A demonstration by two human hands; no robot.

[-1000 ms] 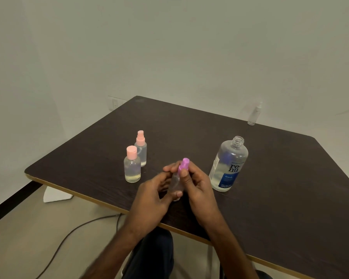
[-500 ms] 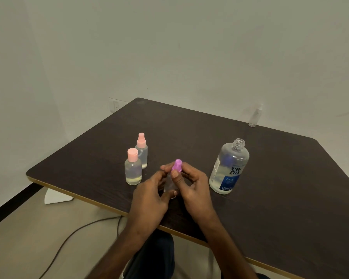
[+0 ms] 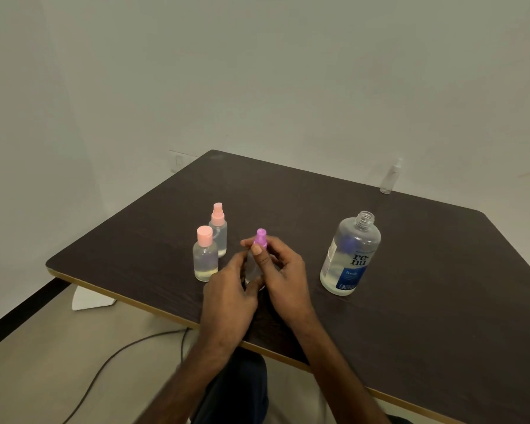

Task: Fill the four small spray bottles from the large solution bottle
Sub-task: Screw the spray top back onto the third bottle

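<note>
Purple-capped spray bottle (image 3: 261, 237) upright, cap up; left hand (image 3: 227, 296) grips body, right hand (image 3: 285, 278) seemingly pinches cap.

Looking a bit dim and greenish-grey all over. Getting soft, even light across the wall (image 3: 288, 71). Showing only faint, soft shadows on the dark surface (image 3: 441, 301). Catching small shiny glints on the large solution bottle (image 3: 351, 255). Looking fairly sharp in the middle, at the left hand (image 3: 227, 289), the right hand (image 3: 285, 270) and the purple-capped spray bottle (image 3: 261, 238). Going blurry low down, along the left forearm (image 3: 196, 371). Stretching things a little wide toward the edges. Almost losing the small clear bottle (image 3: 390, 177) at the back against the pale wall.
</note>
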